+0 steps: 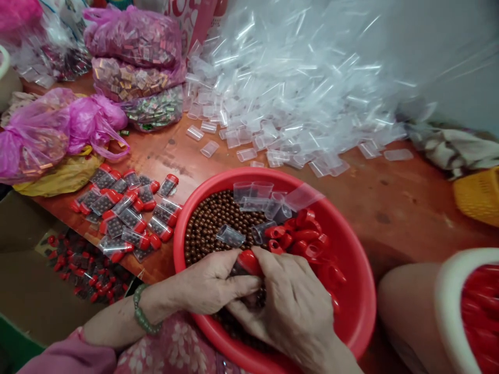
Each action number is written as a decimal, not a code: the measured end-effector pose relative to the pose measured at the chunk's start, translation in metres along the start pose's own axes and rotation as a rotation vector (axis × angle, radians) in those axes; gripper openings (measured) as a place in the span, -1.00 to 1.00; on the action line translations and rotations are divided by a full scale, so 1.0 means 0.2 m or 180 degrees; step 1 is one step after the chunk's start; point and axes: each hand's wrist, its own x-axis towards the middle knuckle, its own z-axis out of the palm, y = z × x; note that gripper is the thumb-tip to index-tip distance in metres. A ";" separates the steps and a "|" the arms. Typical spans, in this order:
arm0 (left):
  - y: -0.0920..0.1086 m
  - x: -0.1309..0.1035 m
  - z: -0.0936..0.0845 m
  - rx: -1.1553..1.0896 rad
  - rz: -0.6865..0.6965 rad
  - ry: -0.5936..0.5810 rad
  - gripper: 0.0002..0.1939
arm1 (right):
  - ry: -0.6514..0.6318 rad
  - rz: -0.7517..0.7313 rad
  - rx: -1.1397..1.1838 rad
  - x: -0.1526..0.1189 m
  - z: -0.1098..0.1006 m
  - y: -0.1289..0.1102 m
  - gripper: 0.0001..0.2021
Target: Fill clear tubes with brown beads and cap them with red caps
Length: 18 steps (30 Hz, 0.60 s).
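Note:
Over a red basin [360,280], my left hand [210,283] and my right hand [290,298] meet around a small clear tube with a red cap [249,262]. Both hands are closed on it, and my fingers hide most of its body. Under and behind them lie many round brown balls [206,221]. Clear plastic tubes [253,195] rest on the balls at the basin's far side. One clear tube [231,235] lies just beyond my left fingers. Loose red caps [306,234] are heaped in the basin's right part, beside my right hand.
Filled red-capped tubes [130,213] lie left of the basin, with more in a box [23,234] below the table edge. A large pile of clear tubes [292,98] covers the back. Pink bags [136,36] stand back left. A white bucket [448,301] of red caps is at right.

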 end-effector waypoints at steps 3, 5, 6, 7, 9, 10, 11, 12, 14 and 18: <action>-0.01 0.00 0.00 -0.0030 -0.0001 0.0065 -0.64 | 0.0019 -0.0057 0.0038 0.00 0.02 0.00 -0.49; -0.02 0.00 0.00 -0.0035 -0.0035 0.0011 -0.62 | 0.0036 -0.0072 0.0073 -0.01 0.01 0.00 -0.45; -0.03 0.00 0.00 -0.0029 -0.0045 -0.0037 -0.61 | 0.0016 -0.0056 0.0115 -0.01 0.00 0.00 -0.44; -0.03 0.00 0.00 0.0011 -0.0023 -0.0068 -0.62 | -0.0071 -0.0020 0.0199 -0.01 -0.02 0.00 -0.44; -0.01 -0.03 -0.01 0.0272 0.0129 -0.0045 -0.66 | -0.0465 0.0088 0.0500 0.00 -0.07 0.03 -0.42; 0.01 -0.06 -0.01 0.0480 0.0214 0.0008 -0.69 | -0.0725 0.0156 0.0682 0.01 -0.10 0.05 -0.39; 0.03 -0.10 -0.01 0.0696 0.0293 0.0065 -0.71 | -0.0978 0.0217 0.0852 0.01 -0.12 0.09 -0.36; 0.06 -0.15 -0.02 0.0920 0.0335 0.0121 -0.73 | -0.1146 0.0279 0.0963 0.02 -0.13 0.12 -0.33; 0.12 -0.29 -0.05 0.1276 0.0356 0.0148 -0.73 | -0.1264 0.0375 0.0985 0.04 -0.11 0.19 -0.55; 0.13 -0.64 -0.18 0.2507 -0.0066 0.1280 -0.71 | -0.1923 0.0299 0.0491 0.10 0.05 0.26 -0.75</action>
